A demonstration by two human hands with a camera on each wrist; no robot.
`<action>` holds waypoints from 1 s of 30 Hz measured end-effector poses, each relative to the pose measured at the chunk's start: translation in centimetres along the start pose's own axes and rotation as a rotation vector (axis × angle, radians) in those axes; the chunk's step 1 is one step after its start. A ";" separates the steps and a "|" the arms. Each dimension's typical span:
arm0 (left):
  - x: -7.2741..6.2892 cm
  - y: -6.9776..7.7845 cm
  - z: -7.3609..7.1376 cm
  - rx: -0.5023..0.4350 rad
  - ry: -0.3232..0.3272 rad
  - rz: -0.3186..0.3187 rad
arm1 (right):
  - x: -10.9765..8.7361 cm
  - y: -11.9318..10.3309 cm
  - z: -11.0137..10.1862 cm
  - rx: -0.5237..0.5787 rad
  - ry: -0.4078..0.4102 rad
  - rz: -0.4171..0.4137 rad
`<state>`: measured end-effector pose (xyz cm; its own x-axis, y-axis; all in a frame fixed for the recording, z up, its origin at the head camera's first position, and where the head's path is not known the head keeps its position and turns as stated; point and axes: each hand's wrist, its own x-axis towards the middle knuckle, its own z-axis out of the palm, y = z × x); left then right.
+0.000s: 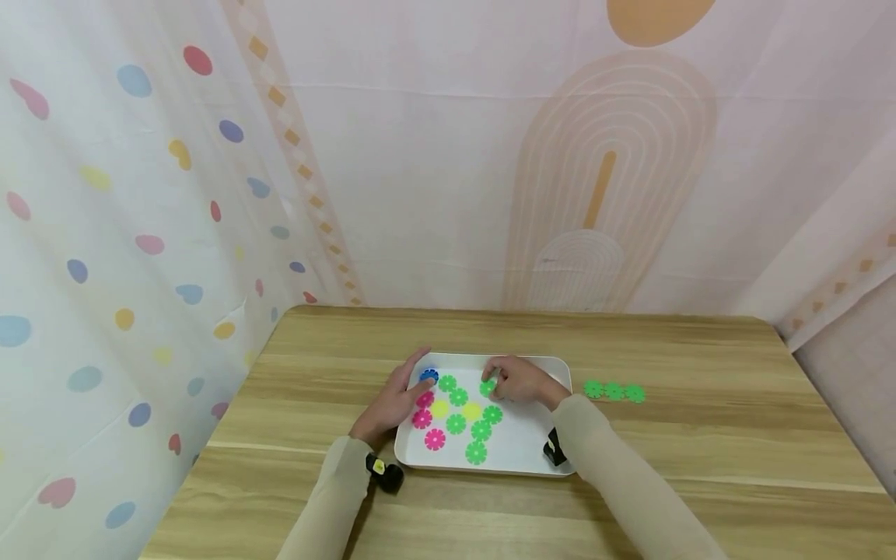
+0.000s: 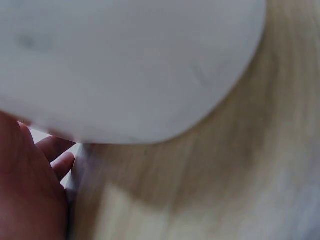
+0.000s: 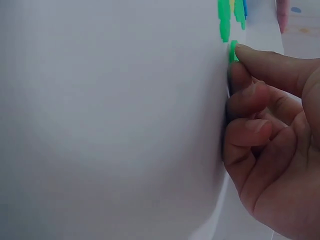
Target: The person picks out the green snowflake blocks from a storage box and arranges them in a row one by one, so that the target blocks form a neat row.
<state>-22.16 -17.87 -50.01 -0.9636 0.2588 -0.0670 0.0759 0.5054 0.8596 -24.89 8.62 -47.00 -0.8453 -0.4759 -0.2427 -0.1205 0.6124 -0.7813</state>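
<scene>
- Nearest the camera, your two pale sleeves reach in from the near edge of the table, one on each side of the white tray.
- The green disc you are handling is in the far part of the tray, right of the middle.
- It looks like thin, notched plastic: probably very light, fairly stiff, a little slick, and hard to break with ordinary finger force.
- Its edge seems the best place to take hold, pinched between thumb and fingertip, since a flat piece offers little else to grip.
- Your right hand does just that: thumb and forefinger close narrowly on the disc, the other fingers bent in towards the palm.
- Your right forearm slants in over the tray's right side, wrist above the rim.
- Your left hand lies at the tray's left edge, thumb and forefinger wide apart, thumb inside by the blue disc; you cannot tell how firmly it presses.
- Pink discs, yellow discs and other green ones lie left of your right hand; a green row lies right of the tray.
</scene>
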 end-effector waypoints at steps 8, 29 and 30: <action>-0.1 0.0 0.0 -0.007 -0.003 -0.021 | 0.1 0.3 0.4 -0.032 0.017 -0.011; 0.1 0.0 0.0 -0.008 0.005 -0.032 | -1.1 -0.6 0.5 -0.104 -0.009 -0.074; 0.1 0.0 0.0 -0.011 0.004 -0.037 | -1.2 -0.7 0.5 -0.104 -0.010 -0.073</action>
<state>-22.26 -17.82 -50.04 -0.9666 0.2373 -0.0969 0.0378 0.5056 0.8620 -23.59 8.48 -46.45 -0.8273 -0.5274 -0.1933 -0.2353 0.6379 -0.7333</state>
